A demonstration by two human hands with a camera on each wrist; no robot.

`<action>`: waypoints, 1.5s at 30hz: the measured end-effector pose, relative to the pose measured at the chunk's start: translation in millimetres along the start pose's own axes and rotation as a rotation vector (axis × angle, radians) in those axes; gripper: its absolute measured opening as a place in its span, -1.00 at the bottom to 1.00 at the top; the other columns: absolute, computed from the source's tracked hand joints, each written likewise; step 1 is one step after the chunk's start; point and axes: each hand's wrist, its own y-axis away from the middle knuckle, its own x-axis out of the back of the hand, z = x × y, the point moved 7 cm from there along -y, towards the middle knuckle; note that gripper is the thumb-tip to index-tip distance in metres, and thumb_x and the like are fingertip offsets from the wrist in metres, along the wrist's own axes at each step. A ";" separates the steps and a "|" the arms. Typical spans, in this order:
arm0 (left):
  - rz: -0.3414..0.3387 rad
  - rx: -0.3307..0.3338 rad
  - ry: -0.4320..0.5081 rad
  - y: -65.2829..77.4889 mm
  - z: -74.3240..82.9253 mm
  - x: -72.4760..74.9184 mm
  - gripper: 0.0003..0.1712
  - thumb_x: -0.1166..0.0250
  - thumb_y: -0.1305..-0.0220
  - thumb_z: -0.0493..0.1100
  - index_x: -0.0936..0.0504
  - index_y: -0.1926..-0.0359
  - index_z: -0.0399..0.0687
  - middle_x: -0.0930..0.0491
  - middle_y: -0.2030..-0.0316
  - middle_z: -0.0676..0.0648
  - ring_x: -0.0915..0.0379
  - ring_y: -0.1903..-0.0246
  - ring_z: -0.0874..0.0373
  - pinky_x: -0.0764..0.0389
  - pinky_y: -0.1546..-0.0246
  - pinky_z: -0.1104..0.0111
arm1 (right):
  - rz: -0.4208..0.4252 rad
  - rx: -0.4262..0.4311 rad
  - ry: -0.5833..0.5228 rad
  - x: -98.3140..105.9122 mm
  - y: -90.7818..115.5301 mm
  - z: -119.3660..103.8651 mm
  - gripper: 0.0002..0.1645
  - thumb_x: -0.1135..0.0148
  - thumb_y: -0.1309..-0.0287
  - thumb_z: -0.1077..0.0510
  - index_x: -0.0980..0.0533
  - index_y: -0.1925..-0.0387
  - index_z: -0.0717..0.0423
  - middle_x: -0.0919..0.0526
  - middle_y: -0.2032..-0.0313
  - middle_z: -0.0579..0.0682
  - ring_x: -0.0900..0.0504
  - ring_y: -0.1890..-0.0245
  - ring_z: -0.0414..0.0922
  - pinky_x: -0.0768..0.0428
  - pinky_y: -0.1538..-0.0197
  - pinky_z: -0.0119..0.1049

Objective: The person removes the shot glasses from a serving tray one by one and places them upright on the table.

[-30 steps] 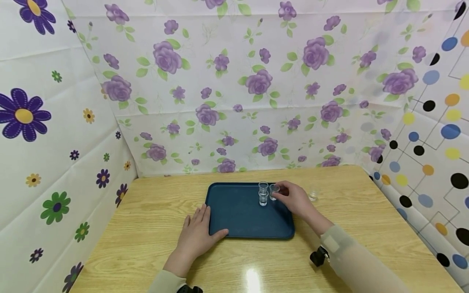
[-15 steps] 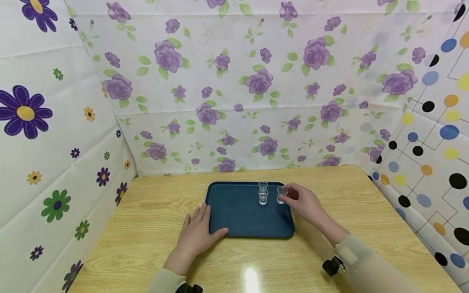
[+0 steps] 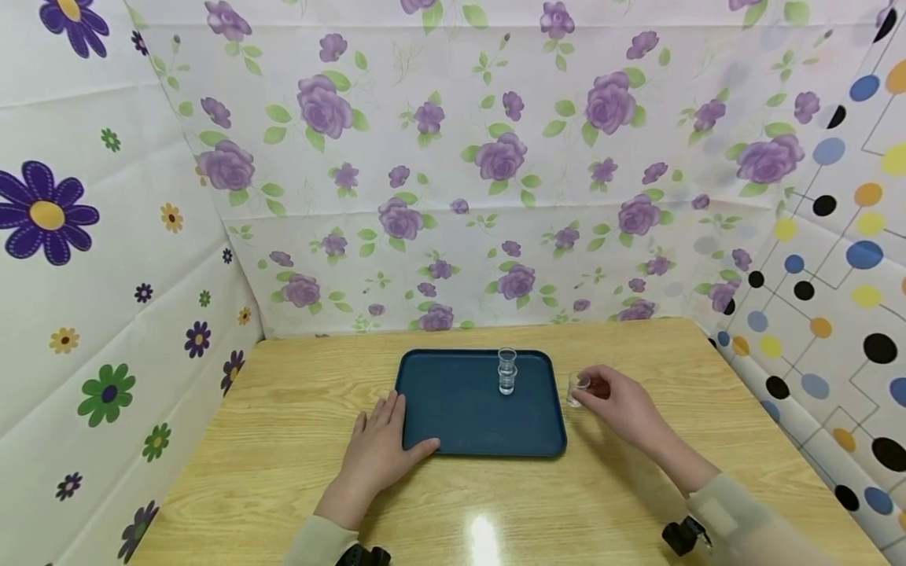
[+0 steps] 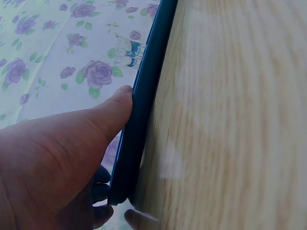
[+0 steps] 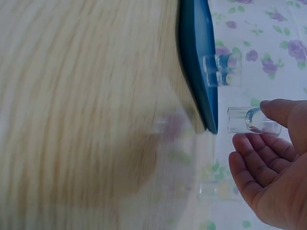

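Held between the thumb and fingertips of my right hand is a small clear shot glass, just off the right edge of the dark blue tray. In the right wrist view that shot glass appears raised off the table. Two more shot glasses stand on the tray, one stacked on the other. My left hand rests at the tray's front left corner, fingers extended along the left side and thumb on the front rim. Another clear glass shows beyond my right hand in the right wrist view.
The light wooden table extends around the tray on all sides. A purple-flowered cloth hangs behind it. Patterned cloths also close off the left and right sides. Black wrist cameras sit at both cuffs.
My right hand has carried the shot glass rightward, from beside the stacked glasses over the tray to past the tray's right edge. My left hand has stayed in place.
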 end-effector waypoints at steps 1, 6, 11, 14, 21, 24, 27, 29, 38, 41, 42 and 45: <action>0.001 0.000 0.000 0.2 0.4 0.8 0.30 -0.33 -0.41 0.55 -0.15 -0.75 -0.27 -0.06 -0.73 -0.29 0.06 -0.71 -0.28 0.09 -0.65 -0.35 | 0.000 -0.002 0.002 2.1 1.5 1.8 -0.54 -0.42 -0.56 -0.08 -0.65 -0.25 0.13 -0.76 0.03 -0.03 -0.75 0.02 -0.07 -0.76 -0.03 -0.03; 0.007 -0.001 -0.010 0.6 0.0 3.3 0.29 -0.35 -0.42 0.53 -0.15 -0.74 -0.28 -0.06 -0.72 -0.30 0.06 -0.71 -0.29 0.08 -0.65 -0.35 | 0.002 -0.025 0.014 10.9 7.3 11.9 -0.51 -0.41 -0.56 -0.10 -0.63 -0.25 0.15 -0.76 0.01 0.00 -0.75 0.01 -0.04 -0.76 -0.02 -0.04; 0.005 -0.002 -0.012 0.6 0.4 3.2 0.29 -0.34 -0.42 0.53 -0.15 -0.74 -0.28 -0.07 -0.72 -0.30 0.04 -0.70 -0.29 0.07 -0.65 -0.35 | 0.006 -0.043 0.030 18.4 13.0 24.0 -0.54 -0.41 -0.57 -0.08 -0.62 -0.21 0.17 -0.76 0.03 0.03 -0.74 0.01 -0.01 -0.74 0.02 -0.05; -0.001 0.000 -0.010 0.8 1.4 2.2 0.29 -0.33 -0.42 0.54 -0.14 -0.75 -0.27 -0.06 -0.73 -0.29 0.04 -0.71 -0.28 0.07 -0.65 -0.34 | 0.010 -0.053 0.044 23.0 15.1 31.9 -0.53 -0.40 -0.57 -0.08 -0.61 -0.23 0.18 -0.75 0.01 0.05 -0.74 0.00 0.02 -0.74 0.02 -0.05; -0.003 0.001 -0.006 0.6 1.4 2.1 0.29 -0.34 -0.42 0.53 -0.14 -0.75 -0.28 -0.05 -0.73 -0.30 0.05 -0.71 -0.28 0.08 -0.65 -0.34 | 0.031 -0.065 0.091 32.4 13.5 47.1 -0.56 -0.39 -0.57 -0.05 -0.62 -0.21 0.18 -0.75 0.03 0.06 -0.74 0.02 0.02 -0.70 0.06 -0.06; -0.002 0.000 -0.005 0.3 1.3 2.2 0.29 -0.34 -0.42 0.53 -0.14 -0.75 -0.27 -0.05 -0.73 -0.29 0.05 -0.71 -0.28 0.08 -0.65 -0.34 | 0.037 -0.069 0.101 36.4 11.4 52.9 -0.56 -0.37 -0.58 -0.04 -0.61 -0.21 0.21 -0.75 0.02 0.08 -0.73 0.03 0.03 -0.69 0.05 -0.05; 0.001 -0.001 -0.002 0.4 1.2 2.1 0.29 -0.34 -0.42 0.53 -0.13 -0.75 -0.27 -0.05 -0.73 -0.29 0.06 -0.71 -0.28 0.09 -0.65 -0.34 | 0.039 -0.080 0.101 39.9 8.5 58.8 -0.54 -0.36 -0.59 -0.04 -0.60 -0.21 0.24 -0.75 0.01 0.13 -0.73 0.02 0.07 -0.70 0.03 -0.01; 0.001 -0.001 -0.002 0.8 1.5 2.4 0.29 -0.34 -0.42 0.54 -0.13 -0.75 -0.27 -0.05 -0.73 -0.29 0.06 -0.71 -0.28 0.09 -0.65 -0.34 | 0.037 -0.087 0.099 41.2 6.3 63.3 -0.53 -0.34 -0.60 -0.04 -0.60 -0.22 0.26 -0.74 0.00 0.17 -0.73 0.00 0.11 -0.71 0.02 0.03; 0.000 0.000 0.002 3.1 4.8 5.4 0.29 -0.33 -0.42 0.54 -0.14 -0.75 -0.26 -0.05 -0.73 -0.29 0.06 -0.71 -0.29 0.09 -0.65 -0.34 | 0.033 -0.120 0.085 43.1 -7.8 82.1 -0.49 -0.29 -0.62 -0.08 -0.58 -0.23 0.28 -0.73 -0.04 0.21 -0.71 -0.01 0.12 -0.68 0.05 -0.04; 0.004 -0.001 0.002 2.9 4.7 5.6 0.29 -0.34 -0.42 0.54 -0.14 -0.75 -0.26 -0.06 -0.73 -0.29 0.06 -0.71 -0.29 0.09 -0.65 -0.34 | 0.035 -0.125 0.072 43.5 -12.4 82.6 -0.48 -0.28 -0.63 -0.09 -0.57 -0.26 0.27 -0.71 -0.07 0.21 -0.70 -0.03 0.12 -0.68 0.03 -0.02; 0.004 0.000 0.002 2.8 4.5 5.6 0.29 -0.34 -0.42 0.53 -0.14 -0.75 -0.26 -0.06 -0.73 -0.29 0.06 -0.71 -0.28 0.09 -0.66 -0.33 | 0.036 -0.128 0.068 43.7 -13.8 82.6 -0.47 -0.27 -0.63 -0.09 -0.57 -0.27 0.26 -0.71 -0.07 0.21 -0.70 -0.03 0.13 -0.68 0.03 -0.02; 0.003 0.000 -0.002 2.0 3.2 4.8 0.29 -0.34 -0.42 0.53 -0.14 -0.75 -0.26 -0.05 -0.73 -0.30 0.07 -0.71 -0.29 0.10 -0.66 -0.33 | 0.035 -0.133 0.059 44.4 -17.2 81.6 -0.46 -0.25 -0.64 -0.08 -0.55 -0.30 0.28 -0.69 -0.10 0.24 -0.69 -0.06 0.15 -0.68 0.03 -0.02</action>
